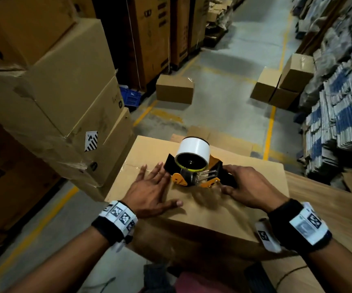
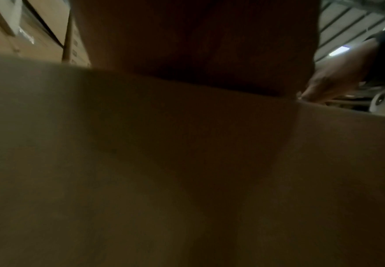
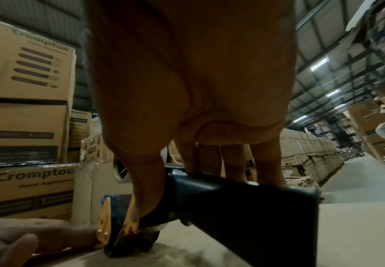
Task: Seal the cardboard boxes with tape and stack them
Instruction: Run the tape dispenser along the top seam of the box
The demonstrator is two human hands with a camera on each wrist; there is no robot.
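Note:
A closed cardboard box (image 1: 211,208) sits in front of me, its top flaps meeting at a seam. On it stands a yellow and black tape dispenser (image 1: 194,166) with a white tape roll (image 1: 194,148). My right hand (image 1: 247,191) grips the dispenser's black handle (image 3: 244,207), thumb on one side and fingers (image 3: 264,162) on the other. My left hand (image 1: 151,191) lies flat on the box top (image 2: 187,180), fingers spread, just left of the dispenser's nose (image 3: 109,225). The left wrist view is dark, pressed close to the cardboard.
Tall stacks of printed cartons (image 1: 50,81) rise close on the left. Sealed boxes stand on the concrete floor ahead: one (image 1: 175,92) in the centre, a small stack (image 1: 285,85) at right. Flattened cartons (image 1: 335,115) line the right side. Another cardboard surface (image 1: 327,199) adjoins at right.

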